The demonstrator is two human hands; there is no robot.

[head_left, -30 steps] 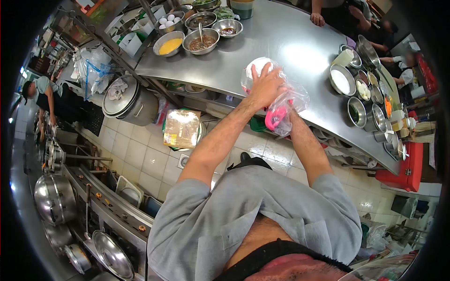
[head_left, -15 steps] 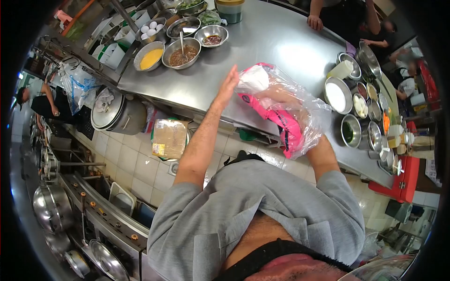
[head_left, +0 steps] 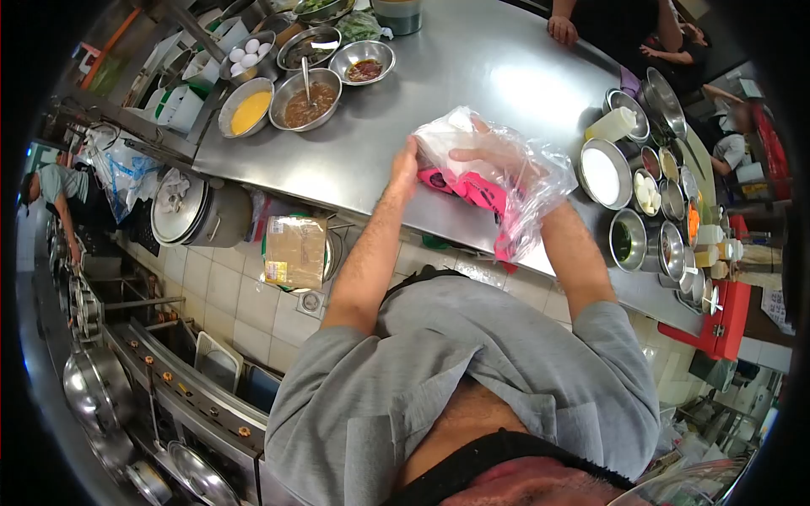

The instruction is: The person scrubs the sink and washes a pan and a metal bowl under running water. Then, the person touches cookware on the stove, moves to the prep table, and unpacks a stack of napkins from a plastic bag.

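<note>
A clear plastic bag [head_left: 547,169] with pink printed-looking material [head_left: 481,192] hanging below it is held just over the steel table's near edge. At its left end, a soft white bundle [head_left: 439,142] shows through the film. My right hand [head_left: 502,160] is inside the clear plastic, fingers spread around the white bundle and closed on it. Against the bag's left end, my left hand [head_left: 405,169] presses with its fingers up along the plastic; its fingertips are partly hidden by the bag.
On the steel table [head_left: 354,164], a bowl of yellow liquid [head_left: 251,113], a bowl of brown sauce with a spoon [head_left: 310,105] and eggs [head_left: 245,56] stand at left. Several bowls, including one of white powder [head_left: 604,174], line the right. A cardboard box [head_left: 295,251] sits below. Another person's hand [head_left: 563,31] rests on the far edge.
My left hand has come from beside the bag to touch its left end. My right hand has shifted slightly, with its fingers now over the white bundle, and the pink material hangs shorter.
</note>
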